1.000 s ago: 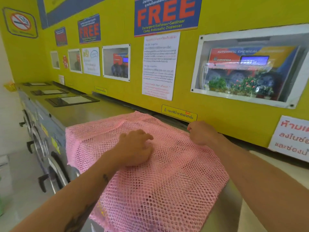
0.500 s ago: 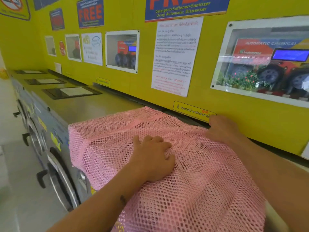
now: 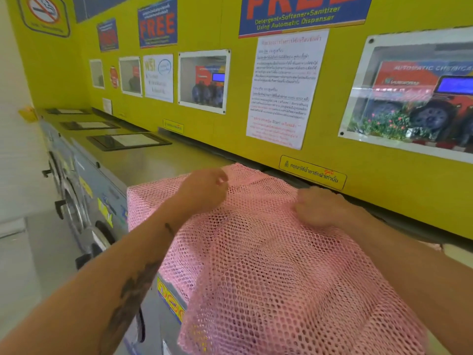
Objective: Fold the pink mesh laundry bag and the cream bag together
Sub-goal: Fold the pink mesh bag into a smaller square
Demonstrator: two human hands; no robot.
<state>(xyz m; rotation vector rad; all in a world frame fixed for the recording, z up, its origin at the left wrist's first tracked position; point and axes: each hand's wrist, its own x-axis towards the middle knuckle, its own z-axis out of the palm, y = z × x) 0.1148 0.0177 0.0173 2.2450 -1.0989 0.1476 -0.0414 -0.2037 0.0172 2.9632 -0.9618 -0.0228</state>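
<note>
Along the left of the frame a row of grey washing machines [image 3: 84, 190] ran below a yellow wall [image 3: 210, 129] hung with posters. At centre, the pink mesh laundry bag [image 3: 268, 265] lay spread over the top of the nearest machine, its near edge draping down the front. The left hand [image 3: 204, 190] pinched the mesh near the bag's far edge with curled fingers. Further right, the right hand [image 3: 320, 206] gripped the mesh by the wall, fingers bunched.
</note>
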